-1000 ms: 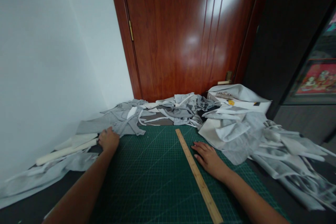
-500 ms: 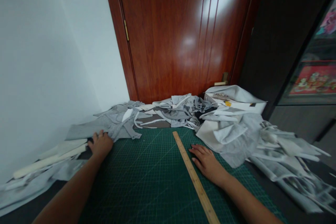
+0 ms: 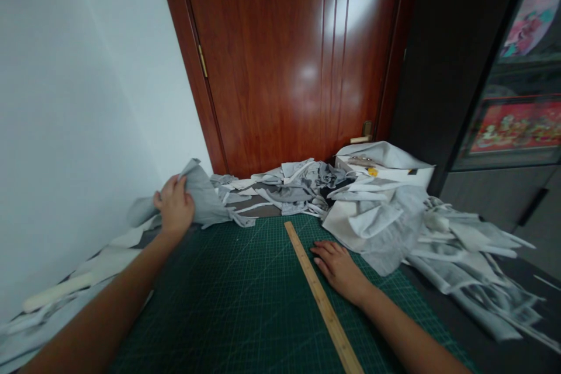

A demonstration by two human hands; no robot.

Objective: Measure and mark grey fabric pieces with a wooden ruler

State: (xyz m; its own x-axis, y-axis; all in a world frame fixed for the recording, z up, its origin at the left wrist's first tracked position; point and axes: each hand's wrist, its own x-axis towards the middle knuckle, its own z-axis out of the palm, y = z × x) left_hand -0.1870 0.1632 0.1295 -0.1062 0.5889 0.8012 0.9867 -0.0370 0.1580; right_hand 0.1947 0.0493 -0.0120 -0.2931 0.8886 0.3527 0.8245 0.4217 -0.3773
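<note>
At the far left corner of the green cutting mat [image 3: 228, 292], my left hand [image 3: 176, 205] is closed on a piece of grey fabric [image 3: 204, 196], lifting part of it off the pile. The fabric's raised edge stands above my fingers, and its lower end trails onto the mat's back edge. My right hand [image 3: 339, 269] lies flat on the mat, fingers stretched out and holding nothing. Just left of it, a long wooden ruler [image 3: 322, 298] lies lengthwise on the mat.
Grey fabric scraps [image 3: 298, 187] lie heaped along the back. On the right stands a white box [image 3: 403, 174] with fabric over it, beside more cloth strips [image 3: 464, 245]. Pale rolled fabric [image 3: 59, 292] lies at left. A wooden door [image 3: 272, 70] and a dark cabinet [image 3: 499, 198] stand behind.
My left hand has taken hold of the grey fabric and raised it from the pile. The right hand stays flat on the mat. The view has shifted slightly.
</note>
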